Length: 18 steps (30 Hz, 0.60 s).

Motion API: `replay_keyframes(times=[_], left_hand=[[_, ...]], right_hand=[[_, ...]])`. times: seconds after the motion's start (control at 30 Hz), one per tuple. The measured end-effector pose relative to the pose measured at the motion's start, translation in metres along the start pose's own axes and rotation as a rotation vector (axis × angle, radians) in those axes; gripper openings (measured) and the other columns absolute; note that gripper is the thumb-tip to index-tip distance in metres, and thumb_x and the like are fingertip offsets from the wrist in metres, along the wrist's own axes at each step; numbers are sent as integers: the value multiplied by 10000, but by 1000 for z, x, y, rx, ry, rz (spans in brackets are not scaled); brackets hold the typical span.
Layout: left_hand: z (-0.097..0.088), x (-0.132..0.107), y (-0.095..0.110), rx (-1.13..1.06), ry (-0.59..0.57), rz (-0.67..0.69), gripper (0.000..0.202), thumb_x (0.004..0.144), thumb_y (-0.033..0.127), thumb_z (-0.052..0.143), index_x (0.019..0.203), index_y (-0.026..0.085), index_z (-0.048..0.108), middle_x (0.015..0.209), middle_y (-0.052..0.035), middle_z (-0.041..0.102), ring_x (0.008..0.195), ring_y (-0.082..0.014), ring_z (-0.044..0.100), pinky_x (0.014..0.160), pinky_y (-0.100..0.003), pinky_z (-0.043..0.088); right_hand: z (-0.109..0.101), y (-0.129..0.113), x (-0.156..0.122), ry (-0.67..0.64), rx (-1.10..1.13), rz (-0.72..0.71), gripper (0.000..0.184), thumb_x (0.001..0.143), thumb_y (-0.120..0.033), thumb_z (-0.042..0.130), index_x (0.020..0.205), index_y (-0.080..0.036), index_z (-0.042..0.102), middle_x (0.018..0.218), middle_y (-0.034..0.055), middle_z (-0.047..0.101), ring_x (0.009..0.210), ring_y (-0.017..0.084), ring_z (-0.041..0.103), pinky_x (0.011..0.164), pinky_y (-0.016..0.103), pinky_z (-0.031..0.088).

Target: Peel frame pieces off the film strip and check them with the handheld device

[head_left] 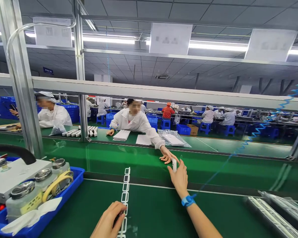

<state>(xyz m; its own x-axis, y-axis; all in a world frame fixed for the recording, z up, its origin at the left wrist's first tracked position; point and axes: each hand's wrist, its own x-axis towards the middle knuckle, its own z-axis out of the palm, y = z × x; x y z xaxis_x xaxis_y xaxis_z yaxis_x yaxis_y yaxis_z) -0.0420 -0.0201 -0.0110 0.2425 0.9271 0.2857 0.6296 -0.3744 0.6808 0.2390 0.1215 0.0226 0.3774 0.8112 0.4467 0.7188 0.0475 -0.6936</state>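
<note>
Green conveyor surface (149, 208) runs across the lower view, and above it the right hand (180, 180), with a blue wristband (188, 200), reaches forward. Its fingers (178, 172) are pinched together on a small white piece (174, 164), which stands upright at the fingertips. A co-worker's hand (167, 157) reaches from the far side and lies just beside the top of the piece; whether they touch is hard to tell. The left hand (108, 218) rests low near a white chain of rectangular links (125, 198). Its fingers (119, 211) are curled, but whether they hold anything cannot be told. To the left, a blue tray (75, 180) carries a grey machine (20, 173), metal-lidded jars (27, 190) and a white cloth (31, 213). Bagged white parts (273, 215) lie at the lower right. The main risk seems to lie in the thin fingertip hold: a loosened pinch, or a bump from the co-worker's hand, could drop the piece onto the surface, where it might be scuffed or carried off if the belt is running. It could also slip into the dark groove (139, 181) crossing below it. A careless move of the left hand could disturb the links, and a wide swing leftward could catch the cloth or jars.
</note>
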Motion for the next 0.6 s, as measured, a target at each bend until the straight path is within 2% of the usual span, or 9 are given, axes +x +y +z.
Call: replay_keyframes(times=[0.07,0.17,0.27,0.4,0.43,0.5,0.6], left_hand=[[3,1,-3,6,22,7,215,906,315,403,935,241,603,911,-46,634,839,-177,593,786,-249,452],[6,3,-7,-4,62,37,205,895,315,423,910,247,616,866,-39,641,796,-172,599,752,-238,461],[5,2,-5,-37,102,30,223,897,331,413,906,245,618,861,-46,640,789,-176,597,744,-245,465],[2,2,4,-148,78,-38,238,887,374,440,933,236,628,922,-57,642,844,-186,595,780,-259,461],[2,2,7,-203,81,-74,254,879,401,452,929,232,635,920,-57,646,839,-188,596,776,-265,463],[5,5,15,-392,80,-181,323,838,486,501,916,209,648,922,-69,660,842,-200,608,776,-280,473],[12,9,35,-841,101,-408,513,687,589,650,970,162,629,992,-118,670,918,-233,627,824,-315,484]], right_hand=[[1,4,20,-39,-90,39,618,790,-248,535,1323,-18,325,1051,241,580,945,366,575,758,443,438],[7,3,32,-108,-165,49,584,815,-143,491,1357,-38,298,883,176,646,808,326,635,683,388,456],[8,-1,32,-117,-227,42,559,866,-126,428,1388,-55,240,870,165,652,797,303,649,664,354,451],[-5,1,20,-112,-289,4,555,899,-175,401,1400,-64,190,803,116,647,746,288,651,608,326,440],[-10,2,14,-104,-291,-43,556,897,-184,401,1398,-69,190,784,94,640,708,277,649,575,314,434],[-19,-1,-5,-50,-260,-225,538,894,-205,387,1388,-88,208,749,52,618,622,245,632,510,292,417],[-25,-20,-52,87,-129,-658,474,921,-234,357,1369,-118,254,716,31,598,573,203,603,505,284,431]])
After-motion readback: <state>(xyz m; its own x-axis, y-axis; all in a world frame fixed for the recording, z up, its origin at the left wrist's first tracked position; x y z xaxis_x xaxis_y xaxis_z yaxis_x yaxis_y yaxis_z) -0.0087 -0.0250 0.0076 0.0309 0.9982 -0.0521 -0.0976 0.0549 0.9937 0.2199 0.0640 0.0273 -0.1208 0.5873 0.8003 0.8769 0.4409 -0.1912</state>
